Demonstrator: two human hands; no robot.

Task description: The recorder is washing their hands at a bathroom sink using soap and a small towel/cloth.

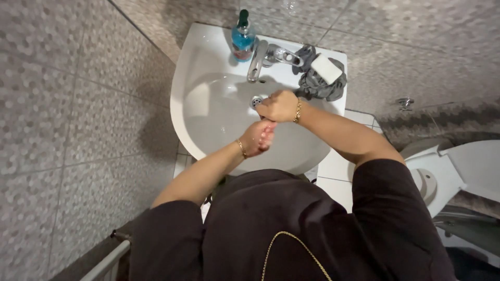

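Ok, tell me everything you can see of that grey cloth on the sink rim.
The grey cloth lies crumpled in loose folds on the back right rim of the white sink, just right of the chrome tap. It looks like soft, dark grey fabric, with one end trailing up toward the tap lever. A white bar of soap rests on top of it. Its lower edge hangs slightly toward the basin, close to the right hand, but I cannot tell if they touch.

I see open room in the sink basin (219, 119) at centre left. At the top of the frame, the tap (259, 60), a blue soap bottle (242, 39) and a grey cloth (319, 83) with a white soap bar (326, 68) crowd the rim. A tiled wall (78, 114) closes the left.
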